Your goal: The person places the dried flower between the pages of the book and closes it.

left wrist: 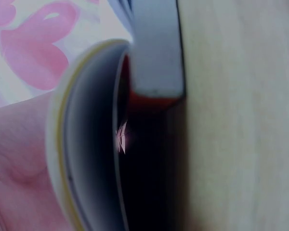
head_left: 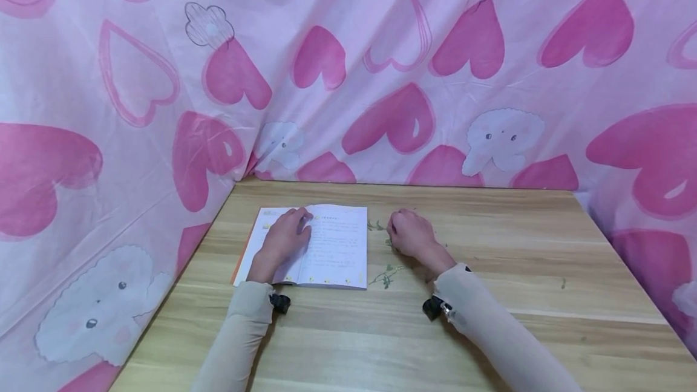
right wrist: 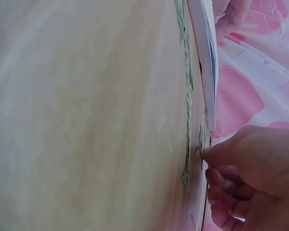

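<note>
Pink heart-print cloth (head_left: pixel 359 17) is hanging beyond both hands, around the wooden table (head_left: pixel 348 343). An open book (head_left: pixel 337 247) is lying left of the right hand (head_left: pixel 412 235), its spine running away from the person; the left hand (head_left: pixel 283 238) is resting on it, fingers relaxed. Curled narrow, the right hand seems to be pinching a small sprig (right wrist: pixel 201 139). Another sprig (head_left: pixel 388 276) is lying slantwise bodyward of that nearer hand.
</note>
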Available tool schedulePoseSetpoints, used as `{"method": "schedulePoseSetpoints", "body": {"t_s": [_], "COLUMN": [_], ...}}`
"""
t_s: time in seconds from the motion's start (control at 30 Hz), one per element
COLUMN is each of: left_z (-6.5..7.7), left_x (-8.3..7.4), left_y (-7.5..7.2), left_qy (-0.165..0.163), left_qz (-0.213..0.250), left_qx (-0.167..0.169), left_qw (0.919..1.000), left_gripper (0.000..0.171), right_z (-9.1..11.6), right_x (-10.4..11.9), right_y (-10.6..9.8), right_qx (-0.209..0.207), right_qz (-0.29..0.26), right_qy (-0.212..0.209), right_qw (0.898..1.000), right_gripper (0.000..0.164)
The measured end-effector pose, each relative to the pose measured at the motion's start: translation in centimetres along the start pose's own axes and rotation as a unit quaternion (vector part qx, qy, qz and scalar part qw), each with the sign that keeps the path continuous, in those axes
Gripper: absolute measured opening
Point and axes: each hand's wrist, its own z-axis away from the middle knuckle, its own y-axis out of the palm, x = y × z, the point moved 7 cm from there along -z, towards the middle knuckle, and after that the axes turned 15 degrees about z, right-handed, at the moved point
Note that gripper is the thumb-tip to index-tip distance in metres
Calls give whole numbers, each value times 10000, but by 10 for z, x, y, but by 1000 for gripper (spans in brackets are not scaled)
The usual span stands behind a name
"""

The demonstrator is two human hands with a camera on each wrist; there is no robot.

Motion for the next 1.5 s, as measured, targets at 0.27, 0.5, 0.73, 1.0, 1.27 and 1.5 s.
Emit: {"method": "schedulePoseSetpoints", "body": {"t_s": [0.27, 0.5, 0.73, 1.0, 1.27, 1.5], "left_z": [-1, 0, 5, 7, 8, 10], "left_x": [0, -1, -7, -6, -7, -9], "left_y": [-1, 0, 1, 3, 7, 5], "left_qy": [4, 149, 233, 16, 49, 138], "left_qz": [14, 92, -67, -325, -357, -400], "left_qx": [40, 75, 253, 355, 449, 416], "left_qw": [10000, 9998, 9994, 9988, 9983, 9982], "left_gripper": [33, 35, 51, 67, 76, 75], "right_z": [2, 3, 1, -8, -16, -21], "right_x": [4, 9, 41, 75, 97, 105], "right_y": [7, 5, 0, 0, 11, 18], "right_qx": [284, 98, 118, 137, 139, 138], "right_qz": [15, -553, -1227, -1519, -1572, -1369], "right_qy": [-207, -1, -50, -73, -175, -134], "right_qw": [9994, 9984, 9924, 9883, 9873, 9904], "right_gripper": [23, 11, 15, 12, 11, 13]}}
